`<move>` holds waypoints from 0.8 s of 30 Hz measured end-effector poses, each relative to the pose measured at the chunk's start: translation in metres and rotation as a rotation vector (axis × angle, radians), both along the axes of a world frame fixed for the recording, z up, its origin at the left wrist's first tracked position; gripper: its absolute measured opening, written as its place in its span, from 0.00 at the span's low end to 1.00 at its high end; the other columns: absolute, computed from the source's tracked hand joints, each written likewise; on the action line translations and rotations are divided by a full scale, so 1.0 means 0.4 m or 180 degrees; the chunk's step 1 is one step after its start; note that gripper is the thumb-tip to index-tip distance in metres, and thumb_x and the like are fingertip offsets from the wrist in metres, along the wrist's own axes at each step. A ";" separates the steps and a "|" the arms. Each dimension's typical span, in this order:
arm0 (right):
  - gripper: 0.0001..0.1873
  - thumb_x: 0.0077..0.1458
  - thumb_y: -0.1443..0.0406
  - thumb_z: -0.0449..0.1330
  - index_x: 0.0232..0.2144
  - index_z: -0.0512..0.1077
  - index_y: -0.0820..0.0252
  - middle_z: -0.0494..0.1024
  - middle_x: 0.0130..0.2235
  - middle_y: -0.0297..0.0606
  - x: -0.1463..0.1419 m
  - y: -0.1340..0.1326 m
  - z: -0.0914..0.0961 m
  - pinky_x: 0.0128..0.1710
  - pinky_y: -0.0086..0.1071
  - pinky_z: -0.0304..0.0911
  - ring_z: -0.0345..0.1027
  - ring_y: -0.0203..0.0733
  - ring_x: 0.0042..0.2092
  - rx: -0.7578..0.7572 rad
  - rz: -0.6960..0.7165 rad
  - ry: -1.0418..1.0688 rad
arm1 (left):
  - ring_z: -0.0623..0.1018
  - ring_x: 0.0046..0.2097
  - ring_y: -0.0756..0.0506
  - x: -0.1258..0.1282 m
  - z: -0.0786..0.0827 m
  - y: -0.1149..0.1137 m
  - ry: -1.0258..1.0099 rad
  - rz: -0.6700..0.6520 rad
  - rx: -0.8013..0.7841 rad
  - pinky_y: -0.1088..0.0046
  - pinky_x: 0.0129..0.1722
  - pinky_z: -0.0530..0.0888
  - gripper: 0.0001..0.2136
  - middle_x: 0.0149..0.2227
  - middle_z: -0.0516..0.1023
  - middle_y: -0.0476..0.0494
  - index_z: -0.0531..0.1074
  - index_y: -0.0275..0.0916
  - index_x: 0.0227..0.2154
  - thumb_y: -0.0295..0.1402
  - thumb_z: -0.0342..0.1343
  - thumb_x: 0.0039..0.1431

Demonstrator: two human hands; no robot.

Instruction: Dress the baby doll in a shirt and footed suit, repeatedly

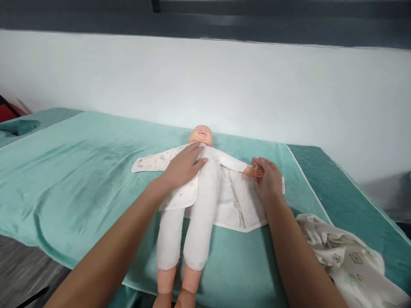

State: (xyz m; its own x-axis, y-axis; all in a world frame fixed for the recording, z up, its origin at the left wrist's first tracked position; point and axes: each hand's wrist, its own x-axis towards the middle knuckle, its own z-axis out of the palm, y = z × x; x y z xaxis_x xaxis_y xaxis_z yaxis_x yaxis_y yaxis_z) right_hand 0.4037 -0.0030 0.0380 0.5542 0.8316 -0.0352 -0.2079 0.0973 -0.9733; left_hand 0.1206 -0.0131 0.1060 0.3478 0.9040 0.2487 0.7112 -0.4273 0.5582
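A baby doll [208,196] with a white cloth body lies on its back, head toward the wall and feet toward me. A white printed baby jacket [183,196] covers its side on my left, and a printed sleeve extends out there. The jacket's other half is spread flat under the doll's bare cloth arm on my right. My left hand [185,166] rests open on the doll's chest, fingers stretched near the neck. My right hand [270,174] has its fingers curled around the doll's hand [253,171]. The sleeve on that side is mostly hidden.
A green cloth [90,171] covers the bed, with a few wrinkles at left. A crumpled white printed garment [349,261] lies at the lower right, beside my right forearm. Behind the bed stands a white wall [205,81]. Grey floor shows at the lower left.
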 end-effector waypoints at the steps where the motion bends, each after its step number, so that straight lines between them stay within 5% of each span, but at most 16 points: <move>1: 0.13 0.47 0.61 0.65 0.37 0.72 0.57 0.81 0.44 0.40 0.003 0.000 0.006 0.44 0.36 0.74 0.76 0.46 0.49 0.0090 0.0046 0.0338 | 0.61 0.70 0.36 0.017 0.012 0.021 0.0217 -0.0139 0.0069 0.56 0.67 0.61 0.22 0.68 0.64 0.38 0.69 0.40 0.59 0.43 0.46 0.68; 4: 0.08 0.52 0.64 0.62 0.37 0.72 0.58 0.82 0.43 0.41 0.009 -0.003 0.023 0.44 0.32 0.75 0.77 0.41 0.47 0.0294 0.0123 0.0996 | 0.71 0.62 0.33 0.076 0.049 0.071 0.0979 -0.0251 0.0018 0.55 0.59 0.68 0.18 0.60 0.73 0.36 0.73 0.38 0.52 0.41 0.46 0.68; 9: 0.09 0.62 0.63 0.54 0.38 0.73 0.61 0.81 0.44 0.44 0.001 -0.010 0.038 0.48 0.34 0.75 0.78 0.40 0.47 0.0577 0.0217 0.1532 | 0.74 0.57 0.33 0.190 0.094 0.103 0.2031 -0.0206 -0.0009 0.50 0.60 0.65 0.16 0.54 0.76 0.32 0.74 0.35 0.49 0.37 0.46 0.68; 14: 0.16 0.66 0.55 0.51 0.41 0.73 0.60 0.81 0.47 0.45 -0.019 -0.014 0.045 0.52 0.38 0.72 0.78 0.40 0.48 0.0878 0.0504 0.1293 | 0.78 0.51 0.37 0.305 0.067 0.111 0.1990 -0.1113 -0.0150 0.62 0.46 0.73 0.17 0.53 0.77 0.35 0.71 0.39 0.53 0.36 0.55 0.62; 17: 0.21 0.64 0.50 0.50 0.45 0.72 0.58 0.81 0.47 0.45 -0.008 -0.017 0.037 0.48 0.41 0.71 0.77 0.43 0.46 0.0670 0.0467 0.0407 | 0.79 0.51 0.39 0.342 0.032 0.120 0.2031 -0.1078 -0.0179 0.61 0.50 0.70 0.14 0.49 0.80 0.37 0.72 0.38 0.51 0.30 0.53 0.63; 20: 0.20 0.62 0.49 0.51 0.41 0.72 0.58 0.81 0.43 0.45 0.030 -0.025 0.029 0.39 0.38 0.66 0.75 0.46 0.40 -0.0404 0.0062 -0.1453 | 0.78 0.50 0.40 0.340 0.018 0.126 0.2048 -0.0884 -0.0081 0.61 0.51 0.69 0.14 0.47 0.81 0.37 0.72 0.38 0.49 0.25 0.53 0.61; 24: 0.24 0.64 0.49 0.47 0.29 0.72 0.58 0.80 0.35 0.48 0.063 -0.043 0.040 0.34 0.36 0.55 0.70 0.47 0.37 -0.1683 0.0596 -0.3654 | 0.77 0.51 0.39 0.308 0.030 0.130 0.2128 -0.0791 0.0251 0.60 0.50 0.68 0.14 0.47 0.80 0.37 0.73 0.38 0.47 0.24 0.53 0.60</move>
